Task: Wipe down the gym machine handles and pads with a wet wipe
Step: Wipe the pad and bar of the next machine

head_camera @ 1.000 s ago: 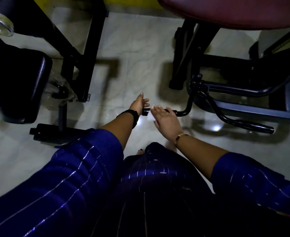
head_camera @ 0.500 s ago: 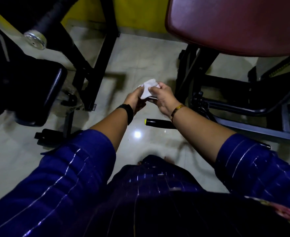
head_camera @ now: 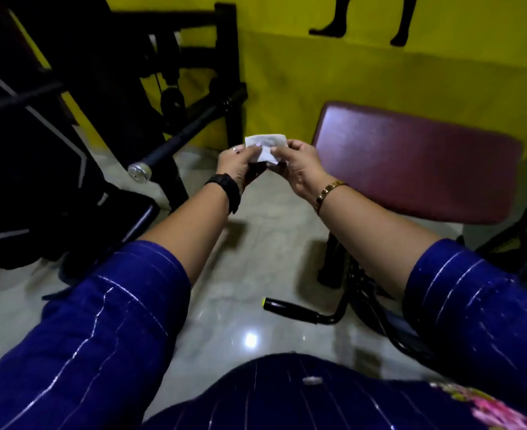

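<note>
A small white wet wipe [head_camera: 265, 145] is held up in front of me between both hands. My left hand [head_camera: 238, 166] pinches its left side and my right hand [head_camera: 296, 166] pinches its right side. Low on the floor to the right lies a black machine handle with a yellow end cap [head_camera: 290, 307], well below my hands. A maroon seat pad [head_camera: 417, 162] stands just right of my right hand. At the left, a black bar with a silver end [head_camera: 175, 143] slants up toward the wall.
A black machine frame [head_camera: 79, 97] and a dark pad [head_camera: 54, 218] fill the left side. A yellow wall [head_camera: 364, 63] closes the back. Pale glossy floor tiles [head_camera: 249, 268] run between the machines. More black frame parts [head_camera: 522, 237] sit at the far right.
Both hands left the low handle and rose with the wipe, now held between them at chest level. The view tilted up, bringing the yellow wall and the whole maroon pad into sight.
</note>
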Motion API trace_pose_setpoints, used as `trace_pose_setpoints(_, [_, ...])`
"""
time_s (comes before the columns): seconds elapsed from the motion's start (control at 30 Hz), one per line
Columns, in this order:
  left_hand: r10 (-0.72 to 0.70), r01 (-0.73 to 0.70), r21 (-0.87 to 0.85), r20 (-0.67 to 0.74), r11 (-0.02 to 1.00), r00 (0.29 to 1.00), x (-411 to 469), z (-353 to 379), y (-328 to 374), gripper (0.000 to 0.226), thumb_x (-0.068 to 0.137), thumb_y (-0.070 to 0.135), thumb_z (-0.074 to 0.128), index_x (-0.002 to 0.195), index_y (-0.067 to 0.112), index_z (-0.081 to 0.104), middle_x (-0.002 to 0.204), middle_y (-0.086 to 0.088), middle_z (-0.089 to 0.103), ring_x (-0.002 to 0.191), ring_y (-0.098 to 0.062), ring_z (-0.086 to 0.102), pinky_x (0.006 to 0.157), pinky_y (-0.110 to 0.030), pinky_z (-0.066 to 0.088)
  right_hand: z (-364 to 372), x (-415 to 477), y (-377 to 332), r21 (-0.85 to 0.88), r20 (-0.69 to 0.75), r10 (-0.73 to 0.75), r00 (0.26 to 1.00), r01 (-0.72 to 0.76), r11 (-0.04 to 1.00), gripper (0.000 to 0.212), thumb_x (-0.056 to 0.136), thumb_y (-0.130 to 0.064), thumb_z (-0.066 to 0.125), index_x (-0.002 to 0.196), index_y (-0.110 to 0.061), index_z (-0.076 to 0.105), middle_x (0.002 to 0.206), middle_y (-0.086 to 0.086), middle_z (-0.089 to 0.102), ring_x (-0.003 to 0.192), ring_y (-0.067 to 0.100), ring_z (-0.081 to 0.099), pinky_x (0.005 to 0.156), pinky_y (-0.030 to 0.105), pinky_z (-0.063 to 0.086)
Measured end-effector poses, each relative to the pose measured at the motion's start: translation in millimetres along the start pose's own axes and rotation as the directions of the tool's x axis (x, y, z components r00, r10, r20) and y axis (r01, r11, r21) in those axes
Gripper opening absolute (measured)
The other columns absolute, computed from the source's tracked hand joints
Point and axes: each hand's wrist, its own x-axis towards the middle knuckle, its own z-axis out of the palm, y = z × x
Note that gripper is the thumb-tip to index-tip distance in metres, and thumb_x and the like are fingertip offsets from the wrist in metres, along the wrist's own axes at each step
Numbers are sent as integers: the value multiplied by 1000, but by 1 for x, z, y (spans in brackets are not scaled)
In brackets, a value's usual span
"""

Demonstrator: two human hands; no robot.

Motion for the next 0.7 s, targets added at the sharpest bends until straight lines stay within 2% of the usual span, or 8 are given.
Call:
trace_pose_setpoints(0.1, [98, -99, -23, -32, 995, 995, -2, 23, 49, 17, 94, -3, 57, 77, 3, 59, 56, -6, 66, 49, -15, 64, 52, -25, 55, 20, 11, -46, 3, 53, -89, 995, 89, 996, 18, 88, 12, 53, 84, -6, 54, 80, 12, 58, 69, 18, 58, 58, 24, 56])
trace_pose_setpoints(0.17, [144, -146, -25, -47, 989, 988, -4, 35, 75, 18, 93, -1, 59, 76, 5, 59, 56, -5, 66, 53, -17, 64, 58, -27, 55, 31, 13, -72, 21, 89, -130, 987, 129, 991, 17, 88, 11, 53, 84, -5, 54, 80, 12, 59, 70, 18, 59, 58, 23, 56])
trace_pose_setpoints(0.33, [227, -225, 35, -97, 974, 969, -14, 55, 121, 11, 92, 7, 61, 81, 10, 63, 77, -15, 66, 65, -27, 61, 72, -41, 50, 52, 13, -120, 32, 164, -192, 968, 189, 981, 16, 89, 9, 55, 83, -6, 55, 81, 12, 58, 75, 20, 57, 59, 23, 56])
trace_pose_setpoints(0.4, [257, -258, 9, -110, 966, 960, -17, 61, 134, 11, 93, 7, 60, 83, 10, 63, 76, -15, 66, 60, -26, 62, 66, -37, 53, 58, 11, -133, 42, 189, -216, 958, 212, 976, 16, 89, 9, 55, 84, -6, 56, 81, 13, 59, 76, 21, 58, 59, 23, 56])
trace_pose_setpoints(0.5, [324, -331, -28, -139, 943, 936, -24, 75, 152, 15, 94, 2, 56, 81, 8, 60, 57, -6, 66, 47, -18, 63, 47, -25, 53, 63, 6, -154, 84, 246, -243, 938, 229, 970, 17, 89, 10, 54, 83, -5, 56, 81, 12, 61, 73, 20, 60, 61, 23, 56])
trace_pose_setpoints(0.57, [355, -365, -55, -140, 929, 924, -29, 81, 161, 19, 95, 0, 53, 78, 8, 58, 53, -3, 66, 45, -14, 63, 46, -22, 53, 67, 5, -164, 91, 261, -255, 931, 239, 967, 18, 89, 11, 53, 82, -6, 55, 81, 12, 60, 74, 20, 59, 63, 24, 54])
trace_pose_setpoints(0.63, [382, -396, -77, -150, 915, 912, -33, 86, 169, 20, 95, 2, 53, 77, 9, 56, 60, -4, 67, 49, -14, 65, 50, -22, 55, 72, 5, -172, 113, 281, -265, 922, 242, 964, 18, 89, 10, 53, 82, -6, 55, 81, 12, 60, 73, 20, 58, 61, 22, 54])
trace_pose_setpoints(0.7, [400, -419, -91, -175, 903, 900, -36, 88, 175, 16, 93, 5, 55, 78, 9, 55, 75, -11, 63, 54, -16, 63, 51, -23, 54, 77, 5, -178, 145, 307, -268, 913, 233, 962, 16, 89, 10, 54, 83, -5, 57, 81, 13, 61, 72, 21, 60, 61, 23, 55])
